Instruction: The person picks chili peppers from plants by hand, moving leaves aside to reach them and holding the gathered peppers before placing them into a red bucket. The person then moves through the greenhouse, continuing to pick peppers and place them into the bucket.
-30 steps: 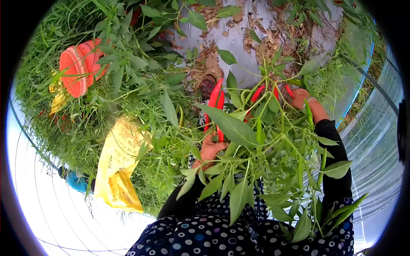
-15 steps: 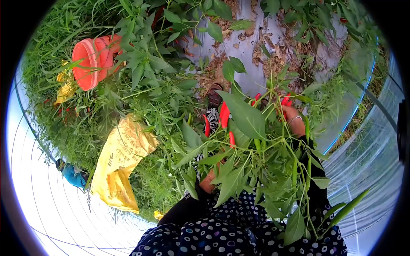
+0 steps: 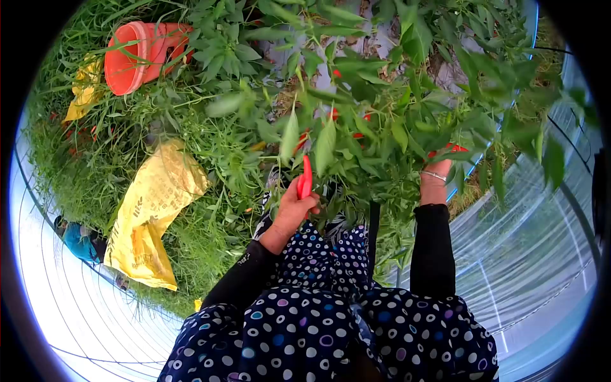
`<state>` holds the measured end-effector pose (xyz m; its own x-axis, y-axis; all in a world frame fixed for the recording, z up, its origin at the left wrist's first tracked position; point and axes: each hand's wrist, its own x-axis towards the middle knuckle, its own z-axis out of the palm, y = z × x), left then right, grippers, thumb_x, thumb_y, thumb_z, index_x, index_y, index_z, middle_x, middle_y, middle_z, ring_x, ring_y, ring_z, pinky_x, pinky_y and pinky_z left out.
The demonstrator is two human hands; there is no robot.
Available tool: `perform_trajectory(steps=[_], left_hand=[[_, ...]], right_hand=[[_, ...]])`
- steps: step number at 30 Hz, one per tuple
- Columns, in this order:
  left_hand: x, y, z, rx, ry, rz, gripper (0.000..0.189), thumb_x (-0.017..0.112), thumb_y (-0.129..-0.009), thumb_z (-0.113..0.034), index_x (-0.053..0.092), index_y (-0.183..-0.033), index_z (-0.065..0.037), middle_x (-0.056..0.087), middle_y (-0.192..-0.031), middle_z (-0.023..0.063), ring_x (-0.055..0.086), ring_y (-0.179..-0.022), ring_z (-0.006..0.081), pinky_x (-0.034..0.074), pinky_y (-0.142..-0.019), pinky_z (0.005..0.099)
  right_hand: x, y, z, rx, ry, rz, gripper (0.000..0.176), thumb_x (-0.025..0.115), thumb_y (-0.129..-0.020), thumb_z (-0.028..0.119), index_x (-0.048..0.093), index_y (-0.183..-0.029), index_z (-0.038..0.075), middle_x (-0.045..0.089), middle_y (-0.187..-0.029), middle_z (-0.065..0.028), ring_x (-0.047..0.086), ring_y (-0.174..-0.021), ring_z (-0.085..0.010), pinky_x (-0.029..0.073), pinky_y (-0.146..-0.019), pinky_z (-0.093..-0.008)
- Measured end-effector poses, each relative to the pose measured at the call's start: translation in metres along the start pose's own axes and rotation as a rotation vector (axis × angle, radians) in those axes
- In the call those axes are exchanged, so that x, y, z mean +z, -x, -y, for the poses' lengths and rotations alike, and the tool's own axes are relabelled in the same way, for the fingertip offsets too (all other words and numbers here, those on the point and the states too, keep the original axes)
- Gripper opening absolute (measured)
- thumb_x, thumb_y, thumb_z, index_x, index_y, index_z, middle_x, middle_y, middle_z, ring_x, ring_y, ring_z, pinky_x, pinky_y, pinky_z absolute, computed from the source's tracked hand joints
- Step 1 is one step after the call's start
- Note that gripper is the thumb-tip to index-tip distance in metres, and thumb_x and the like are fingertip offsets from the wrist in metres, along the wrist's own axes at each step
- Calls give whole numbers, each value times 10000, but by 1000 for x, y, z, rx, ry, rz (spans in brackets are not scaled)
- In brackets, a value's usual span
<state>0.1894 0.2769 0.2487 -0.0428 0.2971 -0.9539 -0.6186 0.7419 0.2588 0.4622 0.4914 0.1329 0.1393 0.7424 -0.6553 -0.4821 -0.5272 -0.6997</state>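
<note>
Picking among the leaves: one pepper in hand, another within reach.
The left hand (image 3: 294,209) is clenched round a red pepper (image 3: 306,177), held upright at the near edge of the plant (image 3: 382,95). The right hand (image 3: 437,172) is up in the leaves at a second pepper (image 3: 447,151); its fingers are hidden, so I cannot tell its grip. It looks like mid-harvest, and the next move calls for a clean snap at the stem. The orange bucket (image 3: 130,54) and yellow sack (image 3: 149,216) lie well apart in the grass.

Daylight pours through the clear plastic wall (image 3: 528,254), and an orange bucket (image 3: 130,54) and yellow sack (image 3: 149,216) lie in thick grass (image 3: 70,172).
</note>
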Motion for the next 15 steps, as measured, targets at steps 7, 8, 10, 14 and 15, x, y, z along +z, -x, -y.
perform_trajectory(steps=[7,8,10,14,15], left_hand=[[-15,42,-25,38,276,125,546,453,-734,-41,381,-1275,-40,484,-1211,101,538,-1032,262,476,-619,309],[-14,47,-27,92,319,163,589,456,-728,-36,344,-1306,-47,471,-1225,95,526,-1056,261,472,-623,301],[-8,57,-33,157,363,209,633,458,-723,-30,307,-1337,-54,458,-1239,89,513,-1080,259,469,-627,293],[14,79,-35,204,251,370,669,513,-730,-3,281,-1355,-59,461,-1158,36,494,-823,97,427,-628,231],[27,87,-37,221,259,391,666,527,-737,2,281,-1354,-59,459,-1158,30,496,-820,91,425,-624,225]], right_hand=[[38,70,105,-36,303,96,235,586,-745,39,527,-972,50,589,-879,-83,597,-799,-220,480,-622,-306],[49,91,112,-42,362,172,269,583,-749,38,512,-1009,35,588,-873,-94,599,-791,-218,483,-618,-299],[72,131,116,34,475,311,340,570,-755,33,473,-1079,3,588,-868,-110,604,-787,-220,490,-624,-298],[117,200,80,334,862,585,413,545,-758,52,428,-1150,-11,599,-869,-109,618,-734,-221,497,-660,-327],[127,214,67,369,973,658,434,550,-754,81,425,-1161,-4,607,-878,-131,625,-718,-241,499,-668,-342]])
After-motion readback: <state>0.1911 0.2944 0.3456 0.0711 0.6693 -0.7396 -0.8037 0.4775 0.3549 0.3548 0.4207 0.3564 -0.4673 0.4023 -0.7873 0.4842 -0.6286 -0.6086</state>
